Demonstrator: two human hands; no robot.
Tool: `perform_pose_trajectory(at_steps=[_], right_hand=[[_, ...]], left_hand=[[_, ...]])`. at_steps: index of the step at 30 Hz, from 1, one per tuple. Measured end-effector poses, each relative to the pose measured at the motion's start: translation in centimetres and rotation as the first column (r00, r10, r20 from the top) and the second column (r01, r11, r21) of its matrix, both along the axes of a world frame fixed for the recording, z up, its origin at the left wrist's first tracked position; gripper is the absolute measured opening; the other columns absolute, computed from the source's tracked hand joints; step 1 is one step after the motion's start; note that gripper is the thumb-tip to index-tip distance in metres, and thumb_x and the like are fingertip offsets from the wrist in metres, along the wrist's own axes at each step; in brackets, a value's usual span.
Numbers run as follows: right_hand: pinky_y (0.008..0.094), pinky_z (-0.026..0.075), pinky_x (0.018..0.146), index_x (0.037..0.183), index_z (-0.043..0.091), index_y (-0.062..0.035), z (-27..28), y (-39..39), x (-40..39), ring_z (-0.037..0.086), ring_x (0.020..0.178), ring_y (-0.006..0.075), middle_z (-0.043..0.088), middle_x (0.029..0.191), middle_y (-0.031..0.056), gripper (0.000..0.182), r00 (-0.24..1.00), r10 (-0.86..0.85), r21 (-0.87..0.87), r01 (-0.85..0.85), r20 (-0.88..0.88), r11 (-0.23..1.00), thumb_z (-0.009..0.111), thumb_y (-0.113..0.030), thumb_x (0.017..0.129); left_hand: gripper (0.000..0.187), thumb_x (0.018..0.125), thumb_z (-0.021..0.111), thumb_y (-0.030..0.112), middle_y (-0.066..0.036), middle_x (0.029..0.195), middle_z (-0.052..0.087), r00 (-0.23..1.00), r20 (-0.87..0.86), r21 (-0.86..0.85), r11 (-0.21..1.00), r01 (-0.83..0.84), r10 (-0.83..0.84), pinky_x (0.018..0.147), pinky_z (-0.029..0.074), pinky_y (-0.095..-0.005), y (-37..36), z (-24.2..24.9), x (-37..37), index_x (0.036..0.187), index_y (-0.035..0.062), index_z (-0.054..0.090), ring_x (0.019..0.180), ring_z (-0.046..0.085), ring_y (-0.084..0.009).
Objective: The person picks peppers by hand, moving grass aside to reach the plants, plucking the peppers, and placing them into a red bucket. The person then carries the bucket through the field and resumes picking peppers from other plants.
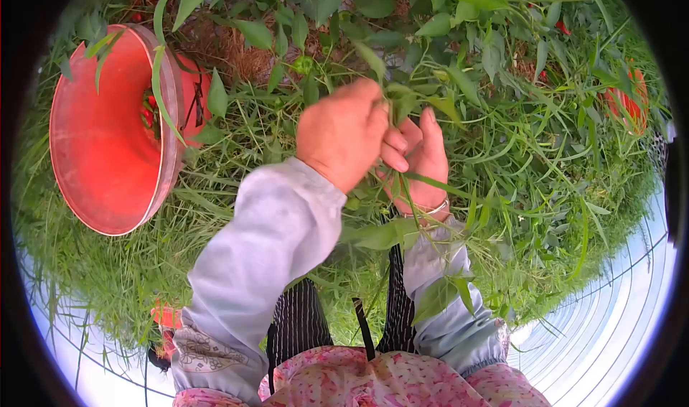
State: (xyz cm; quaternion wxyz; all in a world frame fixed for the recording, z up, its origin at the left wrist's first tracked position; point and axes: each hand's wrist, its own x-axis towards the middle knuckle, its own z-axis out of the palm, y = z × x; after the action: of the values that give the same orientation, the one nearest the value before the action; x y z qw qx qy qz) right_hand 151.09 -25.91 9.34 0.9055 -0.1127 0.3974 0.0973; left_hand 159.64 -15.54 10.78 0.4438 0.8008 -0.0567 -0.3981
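Note:
My left hand (341, 131), back upward, has its fingers closed on a leafy pepper plant stem (391, 109). Pressed close beside it, my right hand (423, 156) is palm up, its fingers curled around the same greenery and its thumb pointing up. Leaves and long grass blades cross the right palm and hang over the wrist, which wears a bracelet (434, 209). A green pepper (303, 64) hangs just above my left hand. Whether a fruit lies inside the fingers is hidden.
A red bucket (108, 192) lies tilted at the left, with red peppers (149, 109) inside. An orange container or net (628, 105) sits among plants at the right. Dense grass (230, 170) surrounds my legs. Part of another person (163, 335) appears at lower left.

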Motion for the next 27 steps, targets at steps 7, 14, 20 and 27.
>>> perform_pose_trajectory(at_steps=[7, 14, 20, 27], right_hand=[[0.0218, 0.03, 0.047, 0.086, 0.055, -0.0102, -1.3, 0.5, -0.6, 0.034, 0.05, 0.0051, 0.04, 0.059, -0.0074, 0.021, 0.952, -0.009, -0.216, -0.06, -0.306, 0.975, 0.047, -0.027, 0.095], [0.0228, 0.032, 0.052, 0.086, 0.05, -0.0112, -1.2, -1.2, -1.0, 0.026, 0.045, 0.006, 0.03, 0.054, -0.0079, 0.02, 0.974, -0.077, -0.087, 0.06, -0.214, 0.994, 0.043, -0.027, 0.096], [0.0227, 0.034, 0.057, 0.088, 0.049, -0.0121, -1.2, -1.5, -0.8, 0.025, 0.042, 0.0056, 0.029, 0.054, -0.0089, 0.019, 0.978, -0.186, 0.155, 0.2, -0.098, 0.968, 0.041, -0.027, 0.097], [0.0218, 0.034, 0.056, 0.089, 0.05, -0.0131, -1.2, -1.9, -1.2, 0.023, 0.042, 0.0049, 0.028, 0.054, -0.0098, 0.021, 0.976, -0.184, 0.132, 0.199, -0.118, 0.971, 0.04, -0.029, 0.097]], left_hand=[[0.013, 0.071, 0.062, 0.016, -0.009, 0.072, 0.057, 0.749, 0.496, 0.328, 0.893, 0.307, -0.44, 0.054, 0.049, -0.0373, -0.9, 0.6, -3.6, 0.075, 0.0097, 0.051, 0.063, 0.06, -0.0269], [0.006, 0.084, 0.054, 0.007, -0.005, 0.069, 0.055, 0.986, 0.136, -0.112, 0.99, -0.08, 0.096, 0.053, 0.043, -0.0265, 2.7, 4.9, -3.6, 0.088, 0.0034, 0.056, 0.056, 0.053, -0.0121], [0.022, 0.078, 0.057, 0.011, -0.017, 0.093, 0.062, 0.888, 0.322, 0.351, 0.912, 0.21, -0.328, 0.07, 0.05, -0.0412, 6.4, -8.6, -5.3, 0.098, 0.0019, 0.059, 0.081, 0.062, -0.03], [0.031, 0.078, 0.054, 0.026, -0.015, 0.105, 0.058, 0.783, 0.082, 0.487, 0.711, 0.508, -0.616, 0.087, 0.043, -0.0415, 6.7, -22.0, -6.9, 0.098, 0.0031, 0.061, 0.099, 0.055, -0.0323]])
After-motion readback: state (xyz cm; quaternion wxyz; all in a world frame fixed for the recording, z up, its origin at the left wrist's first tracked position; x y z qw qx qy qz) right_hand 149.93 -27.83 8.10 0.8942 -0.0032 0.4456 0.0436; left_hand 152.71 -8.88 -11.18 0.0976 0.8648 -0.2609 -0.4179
